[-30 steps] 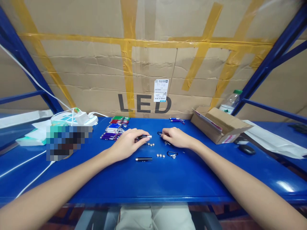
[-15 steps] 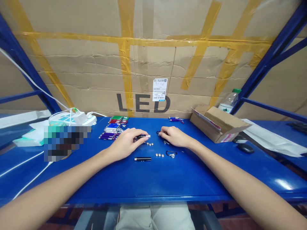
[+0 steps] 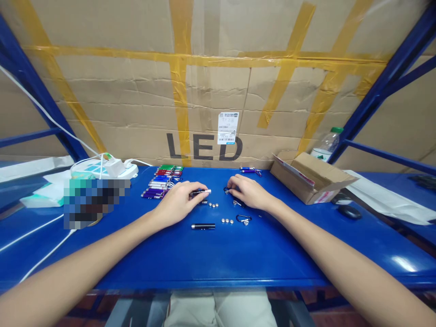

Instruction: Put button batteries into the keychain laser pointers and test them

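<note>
My left hand [image 3: 180,200] is closed around a slim black penlight [image 3: 200,192], its silver end sticking out past my fingertips. Under that hand, another black penlight [image 3: 203,202] shows in part on the table. My right hand [image 3: 249,190] has its fingertips and thumb on a small black carabiner [image 3: 226,190] with a silver end piece, just above or on the tabletop. Below it lie a second carabiner [image 3: 237,203] and a third carabiner [image 3: 244,218], both with silver pieces. Button cells [image 3: 213,205] and more button cells [image 3: 227,221] form two short rows. A black penlight [image 3: 203,226] lies nearest me.
Several coloured penlights [image 3: 163,181] lie stacked at the back left; blue and purple penlights [image 3: 250,170] lie at the back. On the right are an open cardboard box [image 3: 311,179], a bottle [image 3: 327,144] and a black mouse [image 3: 349,211]. A power strip [image 3: 126,171] and cables are left.
The silver end of the penlight in my left hand has shifted slightly left and up. At my right fingertips, more of the carabiner and its silver piece now shows.
</note>
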{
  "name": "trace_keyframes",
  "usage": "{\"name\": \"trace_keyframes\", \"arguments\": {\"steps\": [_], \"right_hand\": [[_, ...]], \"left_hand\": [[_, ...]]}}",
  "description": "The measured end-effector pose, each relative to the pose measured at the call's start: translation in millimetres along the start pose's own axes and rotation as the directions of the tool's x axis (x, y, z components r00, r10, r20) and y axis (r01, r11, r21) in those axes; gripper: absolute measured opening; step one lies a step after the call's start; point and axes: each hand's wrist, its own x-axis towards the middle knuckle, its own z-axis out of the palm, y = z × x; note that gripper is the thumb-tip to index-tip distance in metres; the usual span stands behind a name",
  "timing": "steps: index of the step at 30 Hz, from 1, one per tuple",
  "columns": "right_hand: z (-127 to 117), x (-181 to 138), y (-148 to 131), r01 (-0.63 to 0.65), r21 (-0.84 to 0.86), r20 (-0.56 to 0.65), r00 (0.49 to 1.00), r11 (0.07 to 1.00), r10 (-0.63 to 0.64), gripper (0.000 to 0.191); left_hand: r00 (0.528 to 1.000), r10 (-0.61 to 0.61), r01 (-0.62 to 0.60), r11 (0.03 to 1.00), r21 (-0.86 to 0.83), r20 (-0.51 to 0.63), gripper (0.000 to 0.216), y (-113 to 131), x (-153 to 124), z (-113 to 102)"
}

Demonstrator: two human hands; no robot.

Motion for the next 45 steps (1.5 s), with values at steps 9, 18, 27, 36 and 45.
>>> {"name": "trace_keyframes", "arguments": {"steps": [9, 18, 27, 36, 45], "right_hand": [[-7.4, 0.2, -5.8, -0.136, -0.031, -0.031, 0.990, 0.990, 0.135, 0.002], [-7.6, -1.7, -7.8, -0.081, -0.069, -0.048, 0.996, 0.994, 0.078, 0.011], [-9.1, -0.6, -19.7, 0.017, 0.150, -0.080, 0.997, 0.989, -0.005, 0.012], [-8.1, -2.0, -18.4, 0.087, 0.074, -0.057, 0.995, 0.993, -0.083, 0.013], [-8.9, -1.1, -20.3, 0.074, 0.051, -0.009, 0.997, 0.996, -0.074, 0.018]], "left_hand": [[0.984, -0.176, 0.180, 0.962, -0.203, 0.035, 0.039, -4.9, 3.9, -1.0], [0.983, -0.180, 0.182, 0.956, -0.229, 0.030, 0.037, -12.3, 5.9, 0.2], [0.980, -0.188, 0.198, 0.954, -0.223, 0.066, 0.046, -24.0, 8.0, 4.3], [0.979, -0.188, 0.200, 0.958, -0.207, 0.078, 0.041, -25.5, 8.4, 7.4], [0.982, -0.164, 0.184, 0.940, -0.287, 0.094, 0.042, -28.8, 9.8, 7.0]]}}
